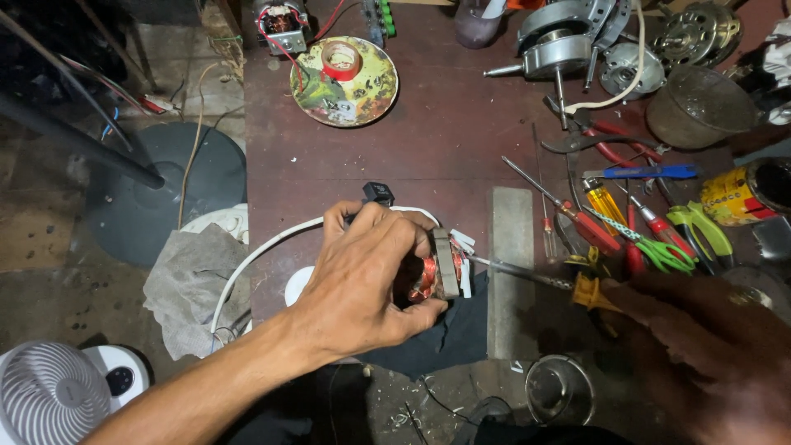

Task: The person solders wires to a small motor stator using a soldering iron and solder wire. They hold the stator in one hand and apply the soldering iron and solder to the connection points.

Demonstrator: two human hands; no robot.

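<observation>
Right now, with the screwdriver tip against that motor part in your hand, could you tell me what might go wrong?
1. The screwdriver could slip off the small motor stator toward the left hand gripping it.
2. Its tip may nick the copper windings.
3. The right hand works beside crowded pliers and screwdrivers, easily knocked.

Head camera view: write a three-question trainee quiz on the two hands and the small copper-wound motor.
1. True or false: the left hand grips the small copper-wound motor.
2. Which tool does the right hand hold? A) yellow-handled screwdriver B) blue-handled pliers C) green scissors
3. Fill in: the roll of red tape lies on a round ____.

Key
1. True.
2. A; its tip meets the motor.
3. Plate: a round patterned plate at the far side of the dark red tabletop.
</observation>
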